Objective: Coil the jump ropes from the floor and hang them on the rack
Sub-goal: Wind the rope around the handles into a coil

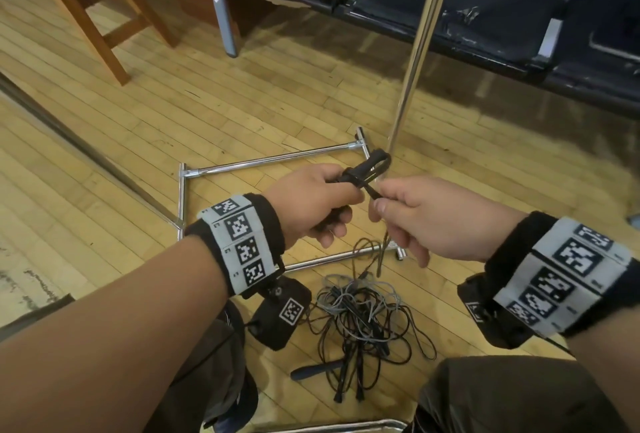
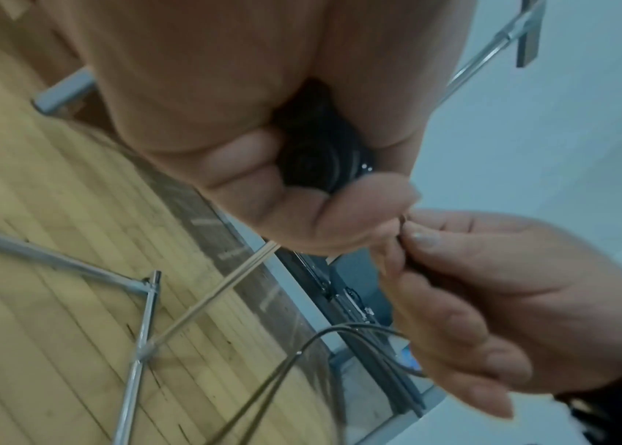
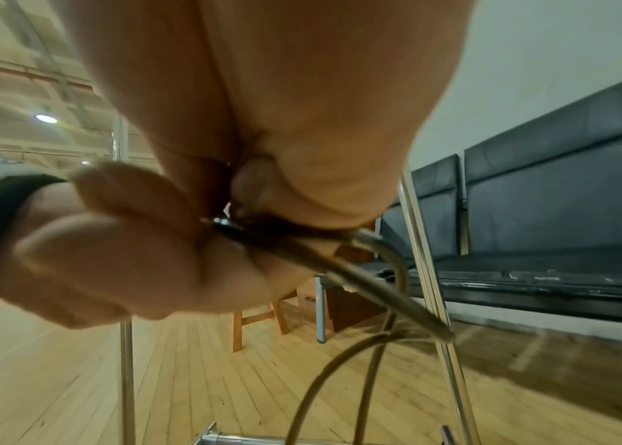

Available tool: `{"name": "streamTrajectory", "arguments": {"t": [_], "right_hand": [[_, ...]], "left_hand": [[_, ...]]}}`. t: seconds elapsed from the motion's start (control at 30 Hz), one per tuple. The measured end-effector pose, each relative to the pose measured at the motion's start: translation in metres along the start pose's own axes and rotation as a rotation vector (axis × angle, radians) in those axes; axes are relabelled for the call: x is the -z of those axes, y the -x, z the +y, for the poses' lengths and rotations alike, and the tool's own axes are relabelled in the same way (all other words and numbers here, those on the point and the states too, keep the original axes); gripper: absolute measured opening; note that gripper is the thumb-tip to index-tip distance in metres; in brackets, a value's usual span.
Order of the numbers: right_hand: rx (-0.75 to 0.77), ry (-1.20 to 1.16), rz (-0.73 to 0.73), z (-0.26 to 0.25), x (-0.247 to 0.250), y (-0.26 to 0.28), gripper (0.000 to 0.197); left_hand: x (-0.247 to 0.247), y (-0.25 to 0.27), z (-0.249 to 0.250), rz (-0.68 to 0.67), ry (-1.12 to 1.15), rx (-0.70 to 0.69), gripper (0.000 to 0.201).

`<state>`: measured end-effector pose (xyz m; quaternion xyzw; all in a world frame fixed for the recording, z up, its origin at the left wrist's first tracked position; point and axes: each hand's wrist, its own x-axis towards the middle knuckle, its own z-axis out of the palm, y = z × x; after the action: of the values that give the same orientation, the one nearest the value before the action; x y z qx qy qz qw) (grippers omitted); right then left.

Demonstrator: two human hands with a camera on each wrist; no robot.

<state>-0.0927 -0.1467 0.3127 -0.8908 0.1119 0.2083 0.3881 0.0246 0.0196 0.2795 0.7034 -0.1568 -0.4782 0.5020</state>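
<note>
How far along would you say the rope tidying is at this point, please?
Nothing shows hung on the rack in these views. In hand: the left hand holds a coiled black rope while the right hand pinches its loose end. Left: a tangled pile of ropes on the floor.

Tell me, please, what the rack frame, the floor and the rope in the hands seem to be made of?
Rack frame: metal tube, probably chromed steel; it is bright and mirror-like.
Floor: wooden strips with a light varnish; grain and joints show.
Rope bundle, gripped by the left hand and pinched by the right hand: thin black cord, perhaps plastic-coated; the smooth look leaves this open.
</note>
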Motion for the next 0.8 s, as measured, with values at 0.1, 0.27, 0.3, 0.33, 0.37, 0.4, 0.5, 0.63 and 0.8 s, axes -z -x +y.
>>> {"name": "streamTrajectory", "arguments": {"t": [0.1, 0.27, 0.3, 0.33, 0.37, 0.4, 0.5, 0.63, 0.8], "right_hand": [[-0.027, -0.103, -0.068, 0.003, -0.003, -0.001, 0.031], [-0.008, -0.144, -0.083, 0.009, -0.005, 0.0, 0.031], [-0.003, -0.127, -0.087, 0.01, -0.006, 0.0, 0.03], [0.003, -0.106, -0.088, 0.011, -0.007, 0.0, 0.029], [0.01, -0.092, -0.09, 0.012, -0.009, -0.001, 0.028], [0.013, -0.079, -0.093, 0.014, -0.01, -0.002, 0.028], [-0.018, -0.034, -0.093, 0.023, -0.011, -0.005, 0.032], [-0.075, 0.053, -0.027, 0.033, -0.002, -0.009, 0.026], [-0.006, 0.261, 0.023, 0.017, 0.006, -0.014, 0.02]], "left_hand": [[-0.003, 0.003, 0.0, -0.1, 0.203, -0.032, 0.005], [-0.008, 0.005, 0.003, -0.13, 0.333, -0.043, 0.032], [-0.01, 0.005, 0.002, -0.096, 0.323, -0.047, 0.034], [-0.011, 0.005, 0.002, -0.07, 0.325, -0.05, 0.032], [-0.011, 0.004, 0.001, -0.054, 0.335, -0.053, 0.03], [-0.011, 0.003, 0.002, -0.05, 0.351, -0.057, 0.029], [-0.006, 0.006, 0.007, -0.153, 0.377, -0.085, 0.034], [-0.005, 0.011, 0.008, -0.456, 0.097, -0.008, 0.038], [-0.017, 0.014, -0.01, -0.488, -0.637, 0.119, 0.021]]}}
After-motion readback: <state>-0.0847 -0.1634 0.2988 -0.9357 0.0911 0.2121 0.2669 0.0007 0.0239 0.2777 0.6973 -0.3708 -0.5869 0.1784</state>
